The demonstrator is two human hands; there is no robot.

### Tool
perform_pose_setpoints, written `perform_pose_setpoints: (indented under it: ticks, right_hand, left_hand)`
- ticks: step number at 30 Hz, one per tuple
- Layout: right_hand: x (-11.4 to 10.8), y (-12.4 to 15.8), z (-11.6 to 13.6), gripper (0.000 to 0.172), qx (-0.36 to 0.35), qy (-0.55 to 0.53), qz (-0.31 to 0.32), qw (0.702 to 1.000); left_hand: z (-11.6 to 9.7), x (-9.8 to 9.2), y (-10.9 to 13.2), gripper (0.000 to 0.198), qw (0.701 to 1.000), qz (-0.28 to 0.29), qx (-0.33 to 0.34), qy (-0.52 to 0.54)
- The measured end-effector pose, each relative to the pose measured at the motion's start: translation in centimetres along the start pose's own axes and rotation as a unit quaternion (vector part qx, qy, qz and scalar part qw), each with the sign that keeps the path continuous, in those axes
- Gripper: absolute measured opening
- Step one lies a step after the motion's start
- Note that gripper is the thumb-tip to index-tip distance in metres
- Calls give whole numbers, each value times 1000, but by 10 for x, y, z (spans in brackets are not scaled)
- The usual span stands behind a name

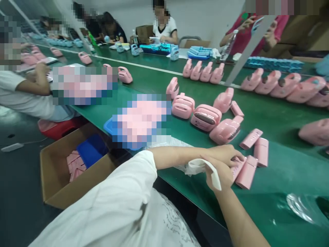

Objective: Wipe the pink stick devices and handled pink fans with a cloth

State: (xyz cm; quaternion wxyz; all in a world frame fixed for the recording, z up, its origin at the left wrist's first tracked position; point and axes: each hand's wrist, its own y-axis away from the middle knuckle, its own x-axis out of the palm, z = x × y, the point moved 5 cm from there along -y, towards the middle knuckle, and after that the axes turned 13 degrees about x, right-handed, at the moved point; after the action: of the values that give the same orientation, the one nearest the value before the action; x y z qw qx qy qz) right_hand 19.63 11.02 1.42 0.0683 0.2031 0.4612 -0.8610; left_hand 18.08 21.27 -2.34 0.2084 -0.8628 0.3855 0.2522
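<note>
My left hand (pixel 226 154) reaches across with its fingers curled over the end of a pink rectangular case (pixel 236 168). Just below it, my right hand (pixel 222 175) is closed on a folded white cloth (pixel 202 166), which hangs out on both sides of the hand. The two hands overlap, so some fingertips are hidden. A second pink case (pixel 247 173) lies against the first one. Two more, an upper case (pixel 251 139) and a right-hand case (pixel 261 152), rest just beyond. Behind my hands stand glossy pink handled housings (pixel 226 129), several of them grouped together.
A blue tray (pixel 109 127) with blurred pink parts sits left on the green table (pixel 290 168). Below is a cardboard box (pixel 55 187) holding pink pieces. A slanted post (pixel 248 51) rises at the table's middle. A clear plastic item (pixel 299 207) lies right. Other people work around the table.
</note>
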Motion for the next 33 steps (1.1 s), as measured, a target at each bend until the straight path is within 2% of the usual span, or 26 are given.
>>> perform_pose_setpoints:
  ticks: [2,4,6,8,9,10,12,14,15,18,22,25,29,31,33]
  right_hand:
    - [-1,3,-2,41,11,18,-8,1000]
    - [-4,8,-4,40,31,35,-25,999]
    - [-5,13,-8,35,62,51,-28,996]
    - [-4,18,-14,31,98,57,-14,993]
    - [-3,20,-17,29,114,55,-6,992]
    - [-2,22,-19,29,126,54,0,991]
    - [0,23,-24,27,143,60,1,988]
    - [1,21,-29,26,161,78,3,984]
    - [2,19,-31,26,169,85,6,982]
    - [2,9,-36,24,198,97,11,975]
    - [3,0,-32,30,182,112,-10,977]
    - [6,0,-30,29,167,98,0,981]
    - [6,5,-36,35,232,77,15,970]
    - [4,7,-44,38,296,60,-9,953]
    - [1,11,-56,39,397,19,-58,916]
  left_hand:
    - [-8,-12,25,30,999,-16,-21,20]
    - [-20,-33,69,28,998,-53,-38,20]
    - [-37,-61,128,24,990,-131,-42,2]
    - [-48,-90,196,25,973,-188,-103,-86]
    - [-51,-103,230,26,956,-200,-160,-146]
    - [-52,-113,262,28,934,-185,-229,-201]
    - [-46,-127,320,34,869,-110,-385,-292]
    - [-39,-137,361,41,820,-98,-460,-327]
    - [-35,-140,374,45,806,-94,-480,-334]
    - [-24,-145,386,48,803,-78,-488,-334]
    - [-18,-149,372,35,837,-38,-451,-307]
    - [-19,-151,363,30,847,-23,-435,-304]
    - [-29,-152,366,22,861,-15,-399,-316]
    - [-39,-154,373,25,870,-44,-382,-308]
    - [-51,-160,378,32,882,-153,-358,-266]
